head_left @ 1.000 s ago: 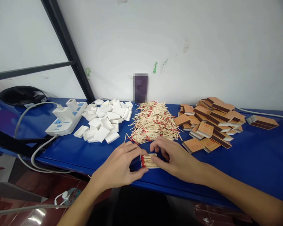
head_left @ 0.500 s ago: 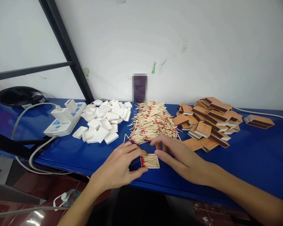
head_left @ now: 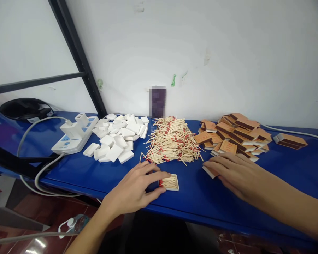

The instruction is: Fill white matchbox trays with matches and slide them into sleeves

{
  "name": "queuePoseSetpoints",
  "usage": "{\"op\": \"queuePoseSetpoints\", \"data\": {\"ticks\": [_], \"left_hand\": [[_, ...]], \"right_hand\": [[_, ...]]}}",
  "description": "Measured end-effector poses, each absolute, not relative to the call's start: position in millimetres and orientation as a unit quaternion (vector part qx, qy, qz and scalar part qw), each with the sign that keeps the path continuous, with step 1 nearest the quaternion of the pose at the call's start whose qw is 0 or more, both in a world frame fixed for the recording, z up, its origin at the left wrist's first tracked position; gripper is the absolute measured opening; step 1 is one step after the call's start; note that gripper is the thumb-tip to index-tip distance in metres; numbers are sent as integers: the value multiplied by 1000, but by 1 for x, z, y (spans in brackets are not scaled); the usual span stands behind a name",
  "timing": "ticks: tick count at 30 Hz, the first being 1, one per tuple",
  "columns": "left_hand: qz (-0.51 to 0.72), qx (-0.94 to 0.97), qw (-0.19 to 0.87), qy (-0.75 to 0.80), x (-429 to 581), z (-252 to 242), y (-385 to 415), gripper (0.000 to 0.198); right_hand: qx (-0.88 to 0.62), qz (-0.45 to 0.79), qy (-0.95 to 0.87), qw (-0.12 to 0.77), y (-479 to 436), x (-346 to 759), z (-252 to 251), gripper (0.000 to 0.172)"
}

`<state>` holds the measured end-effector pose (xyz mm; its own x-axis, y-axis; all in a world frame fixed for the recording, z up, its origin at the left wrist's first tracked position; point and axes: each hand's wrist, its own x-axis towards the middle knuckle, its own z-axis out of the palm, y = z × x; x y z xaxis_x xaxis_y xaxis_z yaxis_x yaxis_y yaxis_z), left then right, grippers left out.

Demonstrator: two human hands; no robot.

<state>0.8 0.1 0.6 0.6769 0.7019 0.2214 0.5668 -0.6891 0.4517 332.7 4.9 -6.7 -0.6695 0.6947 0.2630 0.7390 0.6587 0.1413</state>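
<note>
1 left hand [head_left: 139, 187], 1 right hand [head_left: 235, 173]. 1 match-filled tray [head_left: 171, 182]. 1 match pile [head_left: 172, 141], sticks uncountable. White trays [head_left: 115, 153]: over a dozen, overlapping, no exact count. Sleeves [head_left: 246, 123]: over a dozen piled, plus 1 lone sleeve [head_left: 290, 140]. 1 power strip [head_left: 66, 145], 2 adapters [head_left: 72, 131].

Matches [head_left: 172, 141]: bare wood, matt. Tray [head_left: 172, 189]: smooth white card. Matchbox covers [head_left: 229, 146]: printed card, matt strips along sides. Tabletop [head_left: 185, 201]: smooth, faint sheen. Power strip [head_left: 66, 145]: smooth plastic. Wall [head_left: 241, 53]: matt, scuffed. Floor [head_left: 39, 243]: glossy.
</note>
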Motion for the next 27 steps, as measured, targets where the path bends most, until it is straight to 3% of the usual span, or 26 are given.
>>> {"op": "queuePoseSetpoints", "data": {"ticks": [3,6,10,27], "left_hand": [[199,894,187,355,1,-1,0,20],[194,895,188,356,1,-1,0,15],[200,891,189,362,0,-1,0,25],[229,900,201,311,-2,-6,2,14]], "right_hand": [[-374,-18,-922,102,2,307,4,27],[-382,78,-913,117,-3,282,8,28],[-390,200,-888,142,-4,268,1,31],[-392,248,-868,179,-9,251,-2,26]]}}
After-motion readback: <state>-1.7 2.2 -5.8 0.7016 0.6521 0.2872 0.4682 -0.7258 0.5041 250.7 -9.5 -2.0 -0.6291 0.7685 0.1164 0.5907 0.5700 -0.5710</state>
